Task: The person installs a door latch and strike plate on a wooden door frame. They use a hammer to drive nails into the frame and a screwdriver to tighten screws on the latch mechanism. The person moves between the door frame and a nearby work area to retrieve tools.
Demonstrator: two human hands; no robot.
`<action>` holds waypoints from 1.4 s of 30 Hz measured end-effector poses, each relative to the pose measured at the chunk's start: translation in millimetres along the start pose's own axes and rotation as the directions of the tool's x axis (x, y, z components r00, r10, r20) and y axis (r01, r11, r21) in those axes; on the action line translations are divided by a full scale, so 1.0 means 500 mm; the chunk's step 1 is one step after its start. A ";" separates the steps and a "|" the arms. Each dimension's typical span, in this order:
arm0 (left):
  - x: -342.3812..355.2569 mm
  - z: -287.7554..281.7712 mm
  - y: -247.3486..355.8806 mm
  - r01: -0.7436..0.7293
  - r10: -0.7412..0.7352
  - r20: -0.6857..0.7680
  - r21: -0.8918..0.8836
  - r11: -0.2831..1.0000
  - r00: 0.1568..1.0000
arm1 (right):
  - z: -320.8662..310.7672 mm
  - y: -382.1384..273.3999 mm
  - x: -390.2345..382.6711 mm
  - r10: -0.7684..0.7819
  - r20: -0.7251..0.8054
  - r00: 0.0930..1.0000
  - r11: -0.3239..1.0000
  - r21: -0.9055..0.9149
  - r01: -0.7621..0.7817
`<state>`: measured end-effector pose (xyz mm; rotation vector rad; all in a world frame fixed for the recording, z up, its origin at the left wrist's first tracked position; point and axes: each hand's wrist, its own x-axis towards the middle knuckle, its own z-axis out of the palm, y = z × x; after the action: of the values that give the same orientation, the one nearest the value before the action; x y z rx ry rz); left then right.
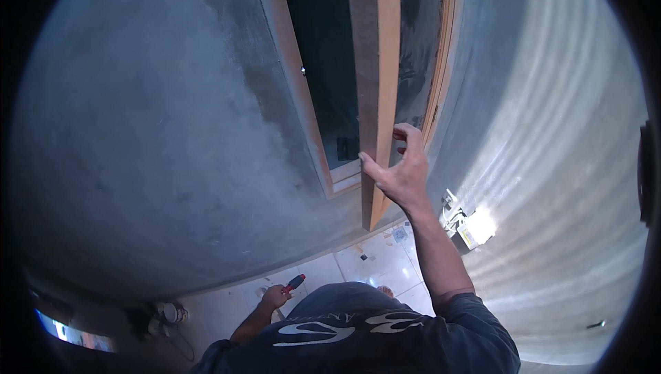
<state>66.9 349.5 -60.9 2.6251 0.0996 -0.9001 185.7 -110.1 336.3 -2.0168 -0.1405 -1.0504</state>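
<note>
A wooden window sash point(387, 64) stands swung out edge-on from its frame. My right hand point(403, 173) grips its edge near the lower end, thumb on the left face and fingers curled round the right side. Low at my left side, my left hand point(274, 297) is closed round a red-and-dark-grey hand tool point(296, 282); its exact kind cannot be made out. Behind the sash, the wooden window frame point(292, 64) is set in the grey wall, with a dark opening inside it.
A lit work lamp point(476, 229) glares at the right, beside the curved-looking grey wall point(551, 133). Small scraps point(363, 257) lie on the pale tiled floor point(320, 274). A white bucket point(175, 313) and a cable point(184, 346) are at the lower left.
</note>
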 end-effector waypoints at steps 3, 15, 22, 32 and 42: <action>-0.041 0.033 -0.059 0.108 -0.109 -0.007 -0.077 0.991 0.994 | 0.112 -0.020 0.055 -0.150 -0.071 0.986 0.977 -0.165 0.137; -0.279 0.330 -0.214 0.406 -0.530 -0.129 -0.500 0.765 0.838 | 0.294 0.049 0.137 -0.100 -0.073 0.992 0.986 0.129 0.109; -0.285 0.404 -0.215 0.472 -0.573 -0.020 -0.543 0.694 0.819 | 0.310 0.061 0.153 0.003 -0.020 1.000 0.951 0.308 0.004; -0.163 0.294 -0.127 0.080 -0.337 -0.258 -0.676 0.732 0.906 | 0.305 0.050 0.155 0.059 0.009 0.998 0.958 0.280 -0.059; -0.116 0.234 -0.070 0.215 -0.310 -0.140 -0.463 0.860 0.940 | 0.288 0.055 0.154 -0.012 0.067 0.998 0.991 0.134 0.003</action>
<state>-53.2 342.8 -122.4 2.2913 0.6575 -0.5854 337.3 -44.3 331.6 -1.9322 -0.2479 -0.9524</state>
